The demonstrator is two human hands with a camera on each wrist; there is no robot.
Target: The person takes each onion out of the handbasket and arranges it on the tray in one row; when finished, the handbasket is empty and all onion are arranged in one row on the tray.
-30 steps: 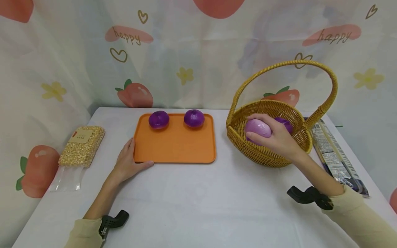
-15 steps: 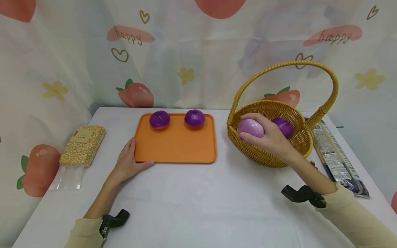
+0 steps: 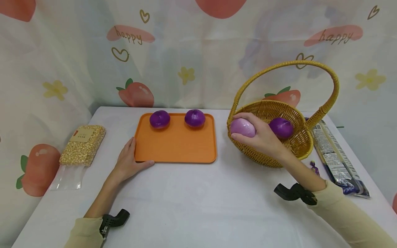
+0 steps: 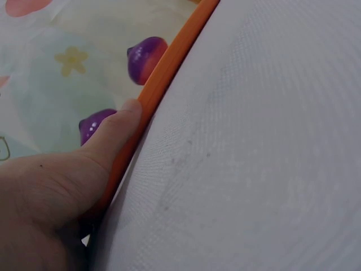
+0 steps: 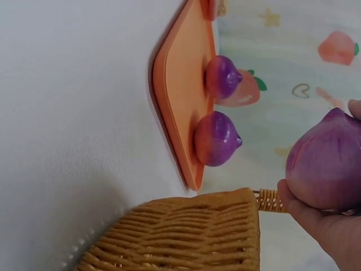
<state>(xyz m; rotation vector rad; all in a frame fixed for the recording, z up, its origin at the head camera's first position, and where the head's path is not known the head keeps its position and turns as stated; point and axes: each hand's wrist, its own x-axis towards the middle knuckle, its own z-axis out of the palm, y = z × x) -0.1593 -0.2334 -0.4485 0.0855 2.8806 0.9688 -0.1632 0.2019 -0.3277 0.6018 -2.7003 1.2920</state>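
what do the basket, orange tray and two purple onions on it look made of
Basket: wicker or plastic imitation, slightly glossy, with woven strands showing. Orange tray: probably plastic, smooth and evenly coloured. Two purple onions: possibly plastic or foam imitations; glossy, smooth skin with bright highlights.

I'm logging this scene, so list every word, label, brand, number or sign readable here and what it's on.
"happy": left pink patch on the backdrop.
"happy": right pink patch on the backdrop.
Label on the bag of yellow kernels: too small to read.
Print on the silver-and-dark packet: too small and blurred to read.
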